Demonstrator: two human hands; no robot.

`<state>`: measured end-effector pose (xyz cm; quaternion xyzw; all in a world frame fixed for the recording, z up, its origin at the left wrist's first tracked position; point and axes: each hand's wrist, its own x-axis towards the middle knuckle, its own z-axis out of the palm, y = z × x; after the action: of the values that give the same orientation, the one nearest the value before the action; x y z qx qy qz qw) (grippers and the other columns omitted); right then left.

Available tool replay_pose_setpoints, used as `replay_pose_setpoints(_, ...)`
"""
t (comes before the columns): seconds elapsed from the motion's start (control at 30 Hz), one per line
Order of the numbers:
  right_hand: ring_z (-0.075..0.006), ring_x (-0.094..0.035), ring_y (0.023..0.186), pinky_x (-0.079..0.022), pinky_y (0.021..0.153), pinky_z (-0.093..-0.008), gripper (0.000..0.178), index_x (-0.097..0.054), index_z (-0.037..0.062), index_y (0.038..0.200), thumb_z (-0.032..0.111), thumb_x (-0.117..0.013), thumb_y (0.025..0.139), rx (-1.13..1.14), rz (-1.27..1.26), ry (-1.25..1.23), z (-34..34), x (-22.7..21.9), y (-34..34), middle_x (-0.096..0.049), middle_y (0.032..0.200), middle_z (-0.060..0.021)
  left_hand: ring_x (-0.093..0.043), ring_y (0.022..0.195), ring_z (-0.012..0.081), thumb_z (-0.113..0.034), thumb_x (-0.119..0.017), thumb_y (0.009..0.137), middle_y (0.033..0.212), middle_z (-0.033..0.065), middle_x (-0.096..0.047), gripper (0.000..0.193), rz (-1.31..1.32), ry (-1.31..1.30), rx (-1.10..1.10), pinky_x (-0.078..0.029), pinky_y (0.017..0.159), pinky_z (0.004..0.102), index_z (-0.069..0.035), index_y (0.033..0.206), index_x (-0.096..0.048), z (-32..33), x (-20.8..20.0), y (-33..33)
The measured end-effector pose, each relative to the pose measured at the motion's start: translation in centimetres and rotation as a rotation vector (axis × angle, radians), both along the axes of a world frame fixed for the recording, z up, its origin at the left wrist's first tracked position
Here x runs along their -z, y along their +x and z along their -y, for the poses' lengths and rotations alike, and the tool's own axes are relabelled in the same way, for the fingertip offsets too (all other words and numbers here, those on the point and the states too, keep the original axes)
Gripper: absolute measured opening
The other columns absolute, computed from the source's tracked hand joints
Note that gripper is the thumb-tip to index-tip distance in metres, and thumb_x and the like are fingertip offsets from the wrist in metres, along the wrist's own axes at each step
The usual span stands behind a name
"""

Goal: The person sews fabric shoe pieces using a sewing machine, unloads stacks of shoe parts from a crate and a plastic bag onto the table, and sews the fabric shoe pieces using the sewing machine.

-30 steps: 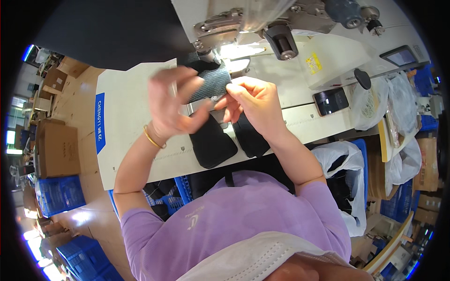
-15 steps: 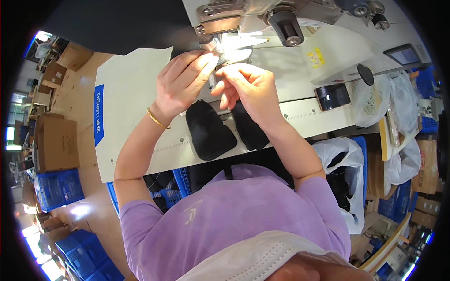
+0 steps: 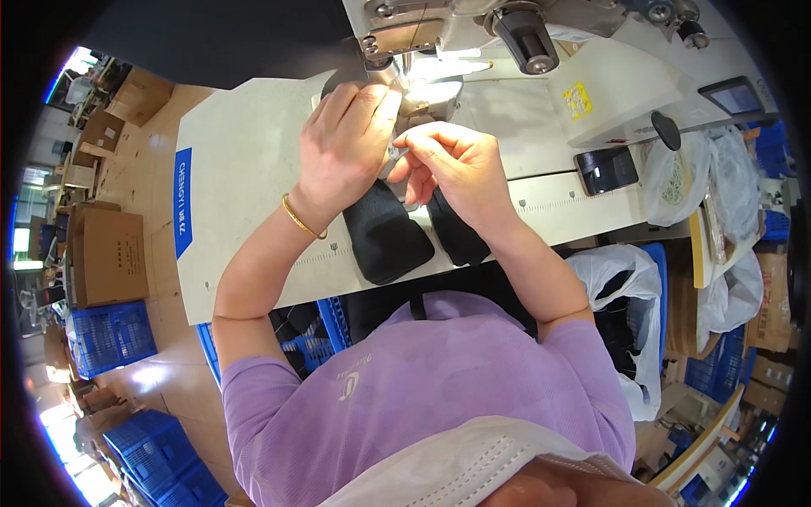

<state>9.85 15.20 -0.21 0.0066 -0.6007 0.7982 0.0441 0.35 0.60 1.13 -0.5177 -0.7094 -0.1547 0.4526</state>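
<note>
Under the lit head of a sewing machine (image 3: 405, 38), my left hand (image 3: 348, 144) is closed, its fingers bent and pressed together by the needle area. What those fingers grip is hidden beneath them. Just to the right, my right hand (image 3: 460, 169) makes a pinch with thumb and forefinger. A tiny pale bit shows at its fingertips, too small to name. Below the hands, two padded black fabric pieces (image 3: 389, 241) lie side by side at the table's front edge; the right-hand piece (image 3: 457, 232) is partly covered by my right wrist.
A phone (image 3: 606, 171) lies on the white machine table (image 3: 245, 186), right of my hands. Clear plastic bags (image 3: 672, 182) hang beyond it. A blue crate with a white bag liner (image 3: 646, 338) stands below right. Blue crates (image 3: 114, 334) and cardboard boxes (image 3: 110, 253) sit on the left floor.
My left hand has shifted slightly right and turned, its fingers more bent. My hands are closer together, and the pale bit now shows at the right fingertips. The view has shifted a little.
</note>
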Motion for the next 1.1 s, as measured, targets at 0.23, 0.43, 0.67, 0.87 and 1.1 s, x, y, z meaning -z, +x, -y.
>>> replay_pose_setpoints(0.23,-0.0108,-0.062,0.052,-0.049,0.048,-0.0209,0.020,-0.066,-0.0025,0.094,0.014,-0.056,0.096,-0.008,0.035,0.036,-0.7,0.8,1.1,-0.070,0.074,-0.0106,-0.064,0.090,0.0254,0.002,-0.066,0.067,0.099,0.0109,-0.065,0.032,0.336,0.100,0.082,-0.054,0.072,0.0329,0.000,0.099,-0.067,0.6,0.5,-0.4)
replay_pose_setpoints(0.43,-0.0102,-0.064,0.058,-0.049,0.052,-0.0211,0.020,-0.067,-0.0020,0.097,0.016,-0.058,0.095,-0.053,-0.010,0.081,-0.2,0.6,1.5,-0.070,0.078,-0.0090,-0.065,0.089,0.0280,0.009,-0.063,0.069,0.096,0.0108,-0.066,0.028,0.348,0.004,0.176,-0.054,0.074,0.0348,0.000,0.096,-0.067,1.7,-0.7,-2.5)
replay_pose_setpoints(0.67,-0.0100,-0.066,0.065,-0.052,0.056,-0.0220,0.021,-0.067,-0.0035,0.101,0.014,-0.059,0.093,-0.052,-0.018,0.043,0.6,0.2,1.9,-0.071,0.086,-0.0085,-0.062,0.080,0.0261,0.005,-0.069,0.062,0.088,0.0078,-0.063,0.035,0.227,0.073,0.121,-0.053,0.066,0.0328,0.001,0.096,-0.067,0.9,-0.9,2.7)
replay_pose_setpoints(0.87,-0.0099,-0.067,0.064,-0.053,0.057,-0.0219,0.019,-0.067,-0.0035,0.098,0.011,-0.056,0.092,-0.030,0.037,0.131,0.4,0.2,2.6,-0.071,0.084,-0.0083,-0.064,0.078,0.0246,0.004,-0.070,0.059,0.089,0.0083,-0.064,0.035,0.235,0.149,0.152,-0.054,0.064,0.0319,0.002,0.094,-0.070,2.3,1.0,4.5)
replay_pose_setpoints(1.1,-0.0091,-0.065,0.062,-0.053,0.057,-0.0216,0.018,-0.066,-0.0033,0.094,0.010,-0.053,0.094,0.010,-0.028,0.075,0.5,-0.1,3.3,-0.070,0.077,-0.0075,-0.066,0.079,0.0238,0.009,-0.071,0.061,0.090,0.0098,-0.067,0.032,0.149,0.063,0.191,-0.056,0.065,0.0300,0.004,0.093,-0.072,2.6,1.0,5.3)
